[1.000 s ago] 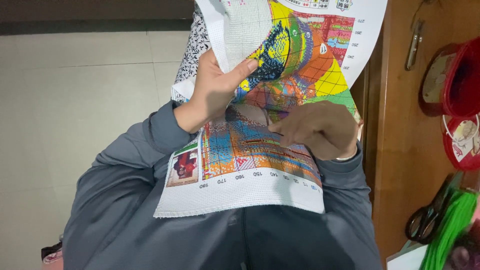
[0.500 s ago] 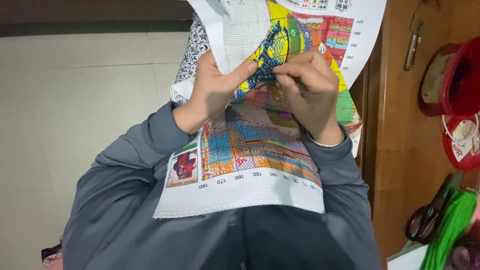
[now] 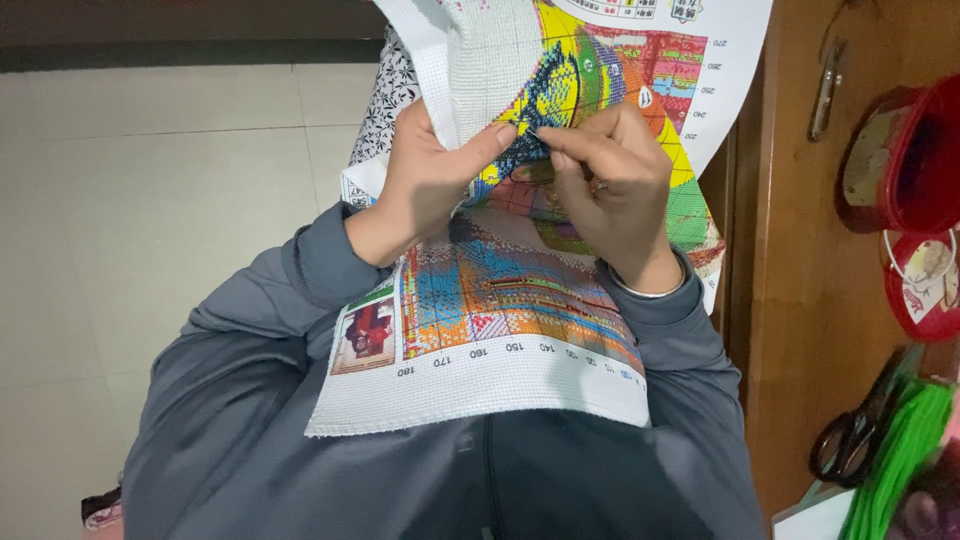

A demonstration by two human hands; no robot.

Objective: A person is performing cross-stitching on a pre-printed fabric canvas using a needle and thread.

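Our left hand [image 3: 425,190] grips the folded cross-stitch canvas [image 3: 500,330]; our right hand [image 3: 610,185] pinches a needle [image 3: 535,132] against it.

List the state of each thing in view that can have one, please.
cross-stitch canvas: partly stitched, folded over, draped over the lap.
left hand: closed on the canvas fold.
right hand: fingertips pinched, apparently on a needle.
scissors: lying down, seemingly closed.
red tub: open, no lid.
jacket: zipped up.
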